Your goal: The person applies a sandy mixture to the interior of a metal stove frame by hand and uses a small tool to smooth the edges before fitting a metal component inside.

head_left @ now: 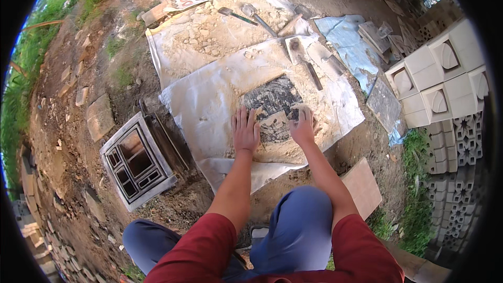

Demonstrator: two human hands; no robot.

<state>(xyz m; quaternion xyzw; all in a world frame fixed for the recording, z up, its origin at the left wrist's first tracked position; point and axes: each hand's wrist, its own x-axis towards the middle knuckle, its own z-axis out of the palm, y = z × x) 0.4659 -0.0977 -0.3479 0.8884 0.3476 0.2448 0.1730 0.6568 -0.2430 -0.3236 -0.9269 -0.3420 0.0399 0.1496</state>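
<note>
A dark slab or sheet with a mottled surface (270,96) lies on a white sheet (199,91), with pale sandy powder scattered over its near part. My left hand (246,128) rests at the powder's left edge, fingers stretched forward, nothing held. On the opposite side, my right hand (302,126) lies against the slab's right edge, its fingers apart and touching powder. Just beyond the right hand, a small shovel-like trowel (309,71) with a dark handle lies on the sheet.
A metal mould with window-like openings (139,160) stands at my left. Farther off, another trowel (257,18) and a flat-headed tool (236,14) lie in crumbled sandy material. Stacked pale blocks (445,73) line the right side. A flat tile (362,188) lies beside my right knee.
</note>
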